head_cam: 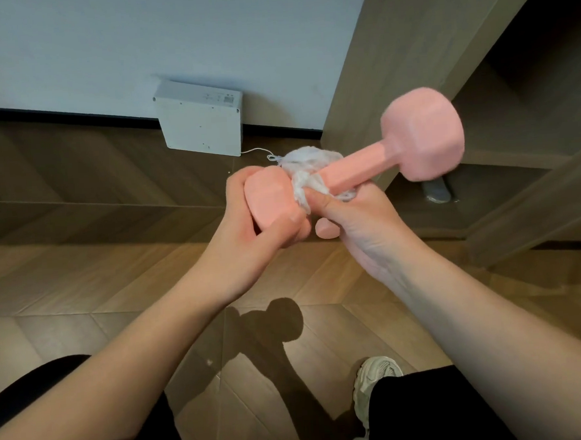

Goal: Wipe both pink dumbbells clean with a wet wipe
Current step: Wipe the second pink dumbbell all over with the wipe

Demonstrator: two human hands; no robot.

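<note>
We hold one pink dumbbell point(357, 166) up in the air in front of us, approx. level, tilted so the far head sits higher and to the right, near the wooden cabinet point(391, 60). The far head looks a bit blurred.

Left hand point(249, 229): fingers and thumb curled tight round the near head of the dumbbell, clamped on it from below and the left side.

Right hand point(360, 222): closed on the white wipe point(308, 167), which is bunched and wrapped round the handle right next to the near head. The thumb presses the wipe onto the handle from our side, while the other fingers go under the bar and are mostly hidden.

A small rounded pink bit point(327, 229) shows just below, between the two hands. We can't tell what it belongs to.

Bkgd: wooden floor point(81, 266) in a zigzag pattern, and a pale wall point(135, 42) with a dark skirting strip. A flat white box point(201, 123) leans against the wall, with a thin white cable point(257, 151) running from its lower right corner toward the wipe. A grey metal piece point(437, 190) sits low at the cabinet, partly behind the far head.

Below the arms are our black trousers, one pale shoe point(374, 381) on the floor at the right, and the dark shadow point(275, 329) of hands and dumbbell on the boards.
</note>
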